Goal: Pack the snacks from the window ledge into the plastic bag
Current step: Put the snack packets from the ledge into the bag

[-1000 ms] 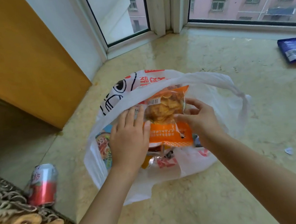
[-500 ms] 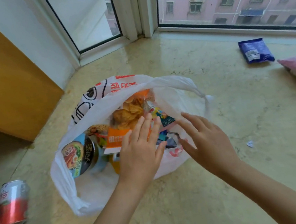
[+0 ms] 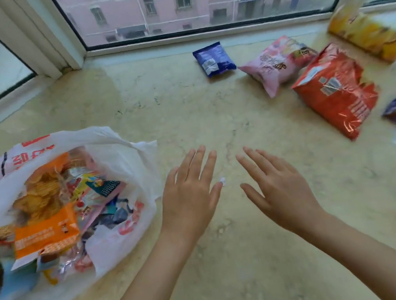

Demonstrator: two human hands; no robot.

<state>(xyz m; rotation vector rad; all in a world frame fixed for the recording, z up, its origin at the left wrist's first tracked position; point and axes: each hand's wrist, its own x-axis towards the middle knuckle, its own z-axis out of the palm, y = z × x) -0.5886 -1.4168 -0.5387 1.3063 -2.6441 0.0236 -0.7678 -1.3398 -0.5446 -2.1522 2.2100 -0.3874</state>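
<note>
Head camera shows the left hand (image 3: 188,197) and the right hand (image 3: 278,189) side by side above the marble window ledge (image 3: 185,105), both with straight, spread fingers and an empty grip. The white plastic bag (image 3: 127,165) lies open at the left, just beside the left hand, with an orange chips packet (image 3: 47,231) inside. Farther right on the ledge lie a blue packet (image 3: 214,58), a pink packet (image 3: 276,63) and a red packet (image 3: 337,93), well apart from the hands.

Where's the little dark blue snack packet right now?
In the head view, the small dark blue snack packet lies on the marble window ledge, close under the window, just left of the pink snack bag.
</note>
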